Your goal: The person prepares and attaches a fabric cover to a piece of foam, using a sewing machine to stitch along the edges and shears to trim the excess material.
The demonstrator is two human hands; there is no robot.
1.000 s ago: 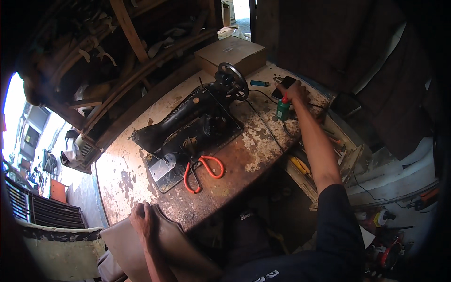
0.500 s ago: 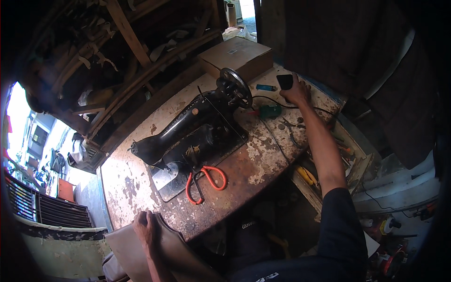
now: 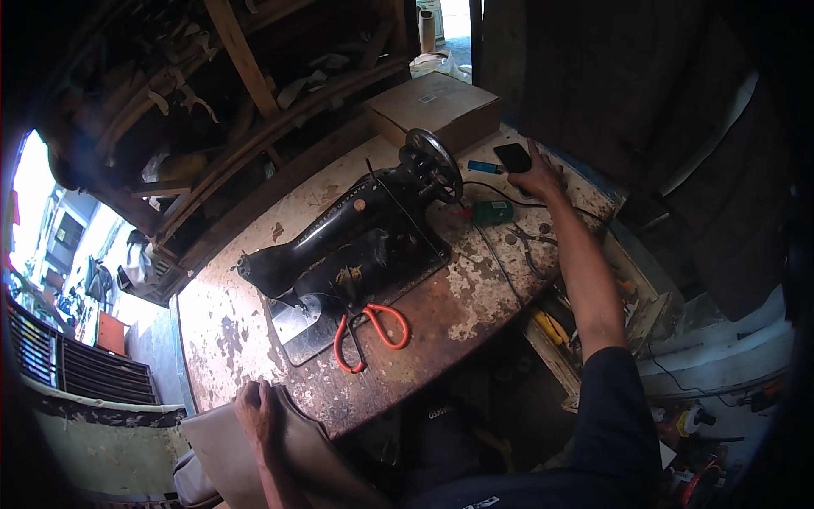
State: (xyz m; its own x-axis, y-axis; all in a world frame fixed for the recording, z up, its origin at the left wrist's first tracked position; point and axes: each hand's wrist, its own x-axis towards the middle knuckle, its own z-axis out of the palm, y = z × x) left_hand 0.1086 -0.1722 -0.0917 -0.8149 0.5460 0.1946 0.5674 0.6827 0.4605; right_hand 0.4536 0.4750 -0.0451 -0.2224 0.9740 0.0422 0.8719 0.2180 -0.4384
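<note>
At the table's far right, my right hand [image 3: 543, 180] is closed on a flat black phone [image 3: 511, 157], held beside a blue lighter [image 3: 485, 167]. My left hand [image 3: 254, 411] grips the upper edge of a brown leather-like sheet [image 3: 222, 450] at the near left corner, fingers curled over it. Between the two hands stands a black sewing machine [image 3: 326, 225] with a handwheel [image 3: 434, 165]. Orange-handled scissors [image 3: 386, 327] lie in front of it. Close to my right forearm are a green bottle [image 3: 492, 212] with a red tip and pliers [image 3: 530, 246].
The worn table [image 3: 398, 356] has peeling paint. A cardboard box [image 3: 434, 106] sits at its back corner. An open wooden drawer [image 3: 555, 360] with tools juts out at the right, under my forearm. Behind the machine runs a cluttered wooden shelf [image 3: 242, 64]. A dark cable [image 3: 500, 263] crosses the tabletop.
The view has shifted slightly. My right hand has moved the phone a little to the left, nearer the lighter. My left hand stays on the brown sheet.
</note>
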